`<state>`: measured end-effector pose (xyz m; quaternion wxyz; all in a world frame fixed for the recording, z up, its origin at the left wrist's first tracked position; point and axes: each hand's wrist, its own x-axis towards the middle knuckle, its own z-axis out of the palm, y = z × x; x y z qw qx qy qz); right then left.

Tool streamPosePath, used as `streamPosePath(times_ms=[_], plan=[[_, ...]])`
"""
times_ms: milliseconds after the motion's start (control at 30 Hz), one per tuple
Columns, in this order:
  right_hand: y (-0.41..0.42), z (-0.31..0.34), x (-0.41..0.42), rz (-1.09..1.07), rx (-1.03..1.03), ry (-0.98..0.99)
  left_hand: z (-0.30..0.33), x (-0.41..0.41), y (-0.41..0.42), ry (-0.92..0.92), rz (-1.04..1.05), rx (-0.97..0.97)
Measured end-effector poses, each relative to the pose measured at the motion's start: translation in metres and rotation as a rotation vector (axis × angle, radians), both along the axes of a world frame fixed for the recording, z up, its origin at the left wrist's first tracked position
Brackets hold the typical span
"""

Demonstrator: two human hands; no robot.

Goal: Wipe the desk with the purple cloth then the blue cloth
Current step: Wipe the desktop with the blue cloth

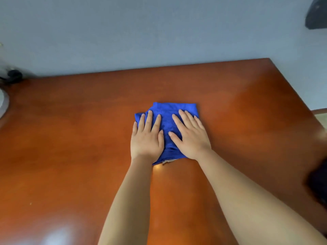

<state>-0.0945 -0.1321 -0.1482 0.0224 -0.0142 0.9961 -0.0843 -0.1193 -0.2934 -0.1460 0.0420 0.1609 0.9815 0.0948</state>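
Wood desk (70,138), grey floor behind. Blue cloth (166,110) mid-desk under both palms; L hand (146,138) + R hand (191,138) flat, fingers spread, pressing. Bare desk wider to L.

Much of the blue cloth (168,110) lies hidden under the left hand (146,140) and the right hand (192,138); what is under the palms cannot be seen. A small pale scrap at its near edge is too small to identify. The bench (70,138) is cut off by the left, right and bottom edges. A dark thing (15,75) and a pale round thing (2,103) at left are blurred and cropped. A dark shape (316,13) at top right is cropped too
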Motion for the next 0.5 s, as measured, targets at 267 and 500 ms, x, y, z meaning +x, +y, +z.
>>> streamPosePath(times_ms=[267, 500], plan=[[0.013, -0.002, 0.113, -0.015, -0.059, 0.004, -0.001, 0.107, 0.013, -0.016, -0.024, 0.013], [0.025, -0.004, 0.142, -0.032, -0.090, 0.064, 0.001, 0.133, 0.025, 0.009, -0.039, 0.023]])
